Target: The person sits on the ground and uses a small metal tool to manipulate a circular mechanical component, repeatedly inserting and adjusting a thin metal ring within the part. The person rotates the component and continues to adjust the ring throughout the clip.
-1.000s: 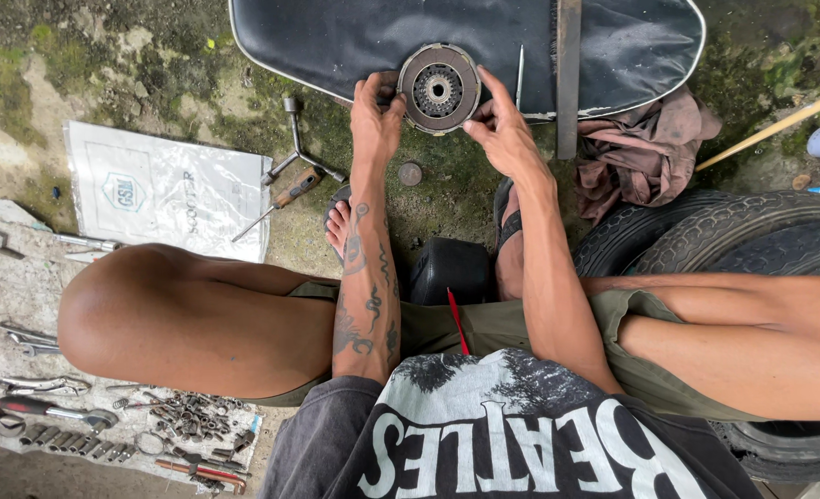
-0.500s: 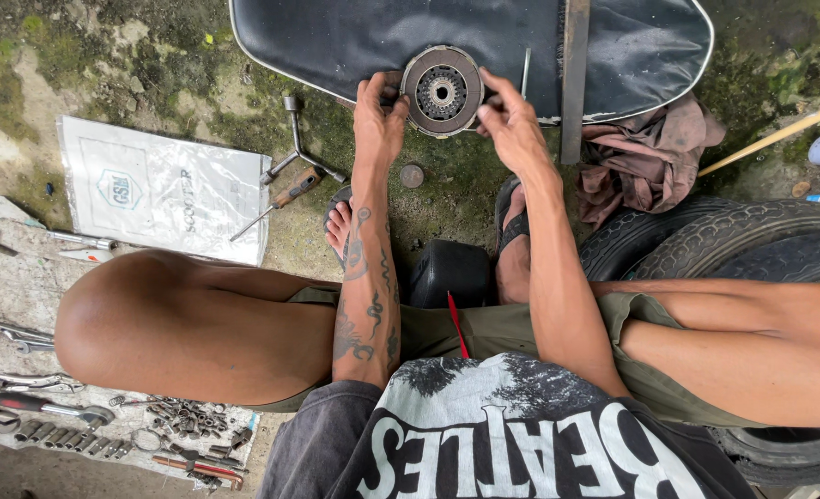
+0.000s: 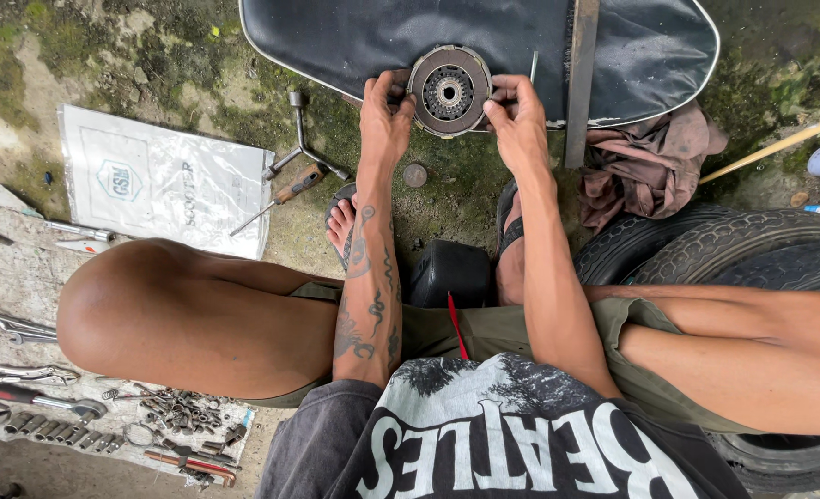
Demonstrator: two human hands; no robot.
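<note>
**Both hands close on the round metal part**

Compared with a moment ago, both hands have drawn tighter around the round clutch-like disc [image 3: 449,91], and the view has shifted a little so the disc sits nearer the top edge. Left hand [image 3: 387,118] has its grip closed on the disc's left rim, fingers curled over the edge. Right hand [image 3: 518,118] has its grip closed on the right rim, thumb and fingertips pressed to the edge. The disc is a dark, ribbed ring with a toothed hub at its centre, and it rests on the black seat [image 3: 484,46], against its near edge.

Just right of the disc, a flat metal bar [image 3: 580,83] lies across the seat. Further right of the disc, a brown rag [image 3: 645,162] is bunched on the ground, with a black tyre [image 3: 705,245] below it. Just below the disc, a small round washer [image 3: 415,175] lies on the mossy ground. Left of the disc lie a bent socket wrench [image 3: 301,139] and a wooden-handled screwdriver [image 3: 285,192], then a white plastic bag [image 3: 156,180]. Far down and left of the disc, sockets and loose nuts [image 3: 174,411] are spread on a cloth.
</note>
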